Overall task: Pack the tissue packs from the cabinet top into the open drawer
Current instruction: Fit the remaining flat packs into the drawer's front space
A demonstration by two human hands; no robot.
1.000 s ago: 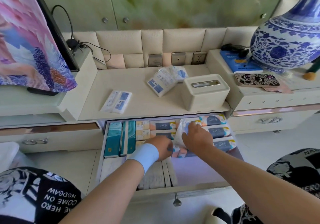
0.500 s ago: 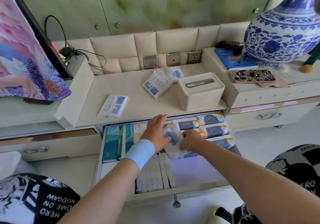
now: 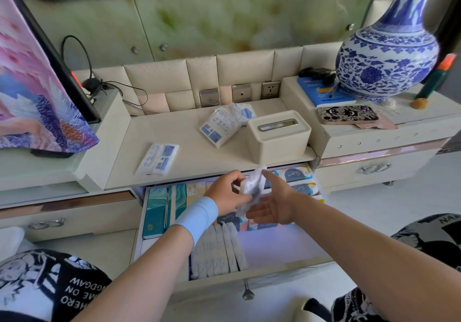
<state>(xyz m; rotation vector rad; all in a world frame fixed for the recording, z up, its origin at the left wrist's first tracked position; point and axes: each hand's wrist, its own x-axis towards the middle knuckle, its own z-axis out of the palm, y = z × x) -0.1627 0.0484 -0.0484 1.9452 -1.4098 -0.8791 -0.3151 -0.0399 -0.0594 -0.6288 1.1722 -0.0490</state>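
Tissue pack, white w/ a bit of blue, crumpled and motion-blurred, is up in the air over the open drawer, just below the cabinet top's front edge. Left hand has fingers curled round its 9 o'clock side, thumb and fingertips pinching the wrapper. Right hand sits at the pack's 3 o'clock, palm turned up/in, fingers spread and straight; index tip reaches the pack's top, lower palm looks close under it, but can't tell if it's really gripping. Pale blue wristband on the left wrist.

Drawer contents: teal boxes standing at 9 o'clock, blue/peach packs stacked toward 1 o'clock, row of grey-white flat packs on edge at 6 o'clock; bare floor of drawer at 4 o'clock.

Still on the cabinet top: flat two-pack near the front at 10 o'clock from the hands; a pile of blue-and-white packs at 12 o'clock, just beside a cream tissue box w/ a slot lid. Blue-and-white vase stands on the raised shelf at 2 o'clock, phone in a patterned case in front of it.
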